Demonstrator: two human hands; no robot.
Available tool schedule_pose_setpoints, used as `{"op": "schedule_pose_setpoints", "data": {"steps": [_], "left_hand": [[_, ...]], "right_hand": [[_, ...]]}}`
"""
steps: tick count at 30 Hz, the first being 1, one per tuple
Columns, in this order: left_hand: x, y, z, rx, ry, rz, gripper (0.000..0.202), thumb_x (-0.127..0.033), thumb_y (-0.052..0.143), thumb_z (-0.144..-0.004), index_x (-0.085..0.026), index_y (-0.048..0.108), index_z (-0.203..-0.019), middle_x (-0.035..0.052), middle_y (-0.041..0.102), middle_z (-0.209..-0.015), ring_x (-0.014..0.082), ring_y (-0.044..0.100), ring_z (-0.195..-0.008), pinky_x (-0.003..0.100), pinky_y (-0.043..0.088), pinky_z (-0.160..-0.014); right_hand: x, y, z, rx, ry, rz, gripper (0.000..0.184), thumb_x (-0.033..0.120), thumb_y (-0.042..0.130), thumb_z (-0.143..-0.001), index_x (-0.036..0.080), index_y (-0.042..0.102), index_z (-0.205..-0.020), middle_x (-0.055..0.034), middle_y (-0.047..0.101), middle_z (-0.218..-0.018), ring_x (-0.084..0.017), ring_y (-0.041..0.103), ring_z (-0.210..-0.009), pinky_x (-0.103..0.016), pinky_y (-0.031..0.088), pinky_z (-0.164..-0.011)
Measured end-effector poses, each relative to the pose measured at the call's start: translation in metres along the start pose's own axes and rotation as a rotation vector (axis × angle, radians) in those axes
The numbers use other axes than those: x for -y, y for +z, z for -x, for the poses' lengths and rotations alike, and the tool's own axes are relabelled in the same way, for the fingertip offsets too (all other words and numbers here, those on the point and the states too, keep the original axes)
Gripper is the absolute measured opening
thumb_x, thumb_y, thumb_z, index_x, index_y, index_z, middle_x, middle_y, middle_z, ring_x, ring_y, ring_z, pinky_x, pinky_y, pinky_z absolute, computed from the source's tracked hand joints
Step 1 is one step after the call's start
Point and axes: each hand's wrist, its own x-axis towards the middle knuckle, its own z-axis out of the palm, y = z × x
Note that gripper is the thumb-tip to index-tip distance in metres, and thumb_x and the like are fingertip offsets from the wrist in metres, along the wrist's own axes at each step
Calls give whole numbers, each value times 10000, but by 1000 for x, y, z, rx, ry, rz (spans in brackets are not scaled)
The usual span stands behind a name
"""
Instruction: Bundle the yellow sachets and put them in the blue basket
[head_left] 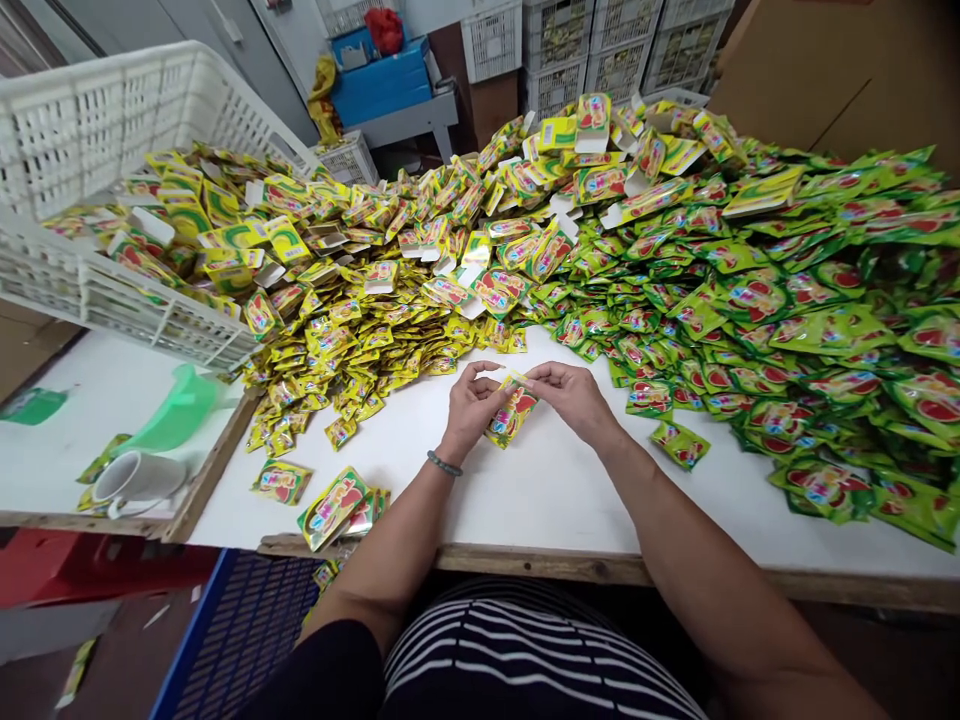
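Observation:
My left hand (469, 406) and my right hand (574, 398) meet over the white table (540, 490), both closed on one small yellow-and-red carton (513, 410) held tilted between them. The fingertips of both hands pinch its top end. A beaded bracelet (444, 463) sits on my left wrist. A large heap of small yellow sachets (352, 330) lies just beyond my left hand. A heap of green packets (787, 300) spreads to the right of my right hand. Several flat and folded cartons (525, 190) pile up at the back.
A white plastic crate (97, 180) full of cartons stands at the left. A white mug (135, 478) and a green scoop (176, 410) lie on a lower table at left. A blue crate (232, 630) sits below the table edge. Stacked white crates (592, 50) stand behind.

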Motion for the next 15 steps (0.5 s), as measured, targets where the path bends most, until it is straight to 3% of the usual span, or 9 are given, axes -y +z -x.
{"op": "schedule_pose_setpoints", "data": {"steps": [5, 10, 15], "left_hand": [[-3, -4, 0, 62, 12, -18, 554, -401, 823, -591, -156, 597, -1034, -26, 632, -643, 79, 536, -517, 204, 406, -524], [0, -9, -1, 71, 40, -3, 484, -416, 800, -632, -151, 652, -1010, -15, 633, -645, 75, 516, -518, 204, 378, -507], [5, -10, -5, 20, 72, 63, 423, -442, 778, -653, -144, 682, -936, -30, 570, -582, 66, 452, -495, 211, 327, -493]], "right_hand": [[-3, -7, -1, 68, 59, -90, 337, 503, 772, -618, 200, 729, -758, -41, 732, -777, -200, 655, -737, -357, 510, -763], [2, -10, 5, 172, -43, 32, 269, 450, 683, -741, 232, 757, -880, -39, 743, -933, -226, 654, -922, -385, 481, -885], [5, 7, 16, 52, -213, 182, 269, 403, 635, -779, 226, 747, -947, -69, 724, -1008, -212, 639, -915, -348, 495, -772]]}}
